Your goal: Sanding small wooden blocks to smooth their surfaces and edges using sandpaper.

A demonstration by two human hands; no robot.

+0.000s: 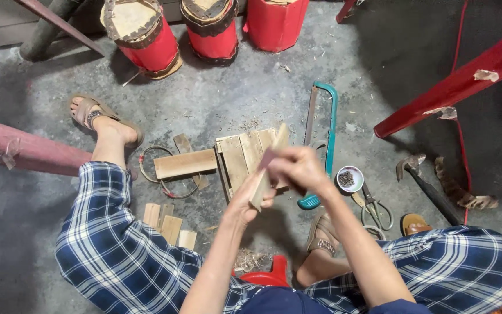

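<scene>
Both hands' grip (274,180) on wooden slat (268,174)

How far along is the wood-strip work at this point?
Done, by the look of it: several cut wooden pieces lie on the floor and shavings have piled up. In hand: the left hand and right hand hold one wooden strip. Left: a stack of slats beside the teal hacksaw.

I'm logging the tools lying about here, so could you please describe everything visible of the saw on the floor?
The saw is a hacksaw with a teal frame and a teal handle at its near end. It lies flat on the grey concrete floor, running lengthwise away from the person, right of the wooden slat panel. Its thin dark blade faces the panel. The right hand hides part of it.
</scene>
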